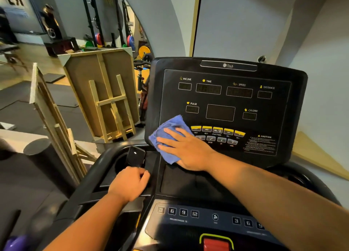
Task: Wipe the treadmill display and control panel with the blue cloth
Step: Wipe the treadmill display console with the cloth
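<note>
The right hand point(186, 149), fingers spread flat, is pressing the blue cloth point(168, 137) against the treadmill display's point(226, 103) lower left corner, covering some buttons; the left hand point(130, 183) is curling over the console edge beside a dark phone point(135, 156), its fingertips hidden.

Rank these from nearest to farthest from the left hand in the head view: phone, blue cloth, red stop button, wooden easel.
From the left hand:
1. Phone, just above it.
2. Blue cloth, up and right.
3. Red stop button, lower right.
4. Wooden easel, far behind.
</note>
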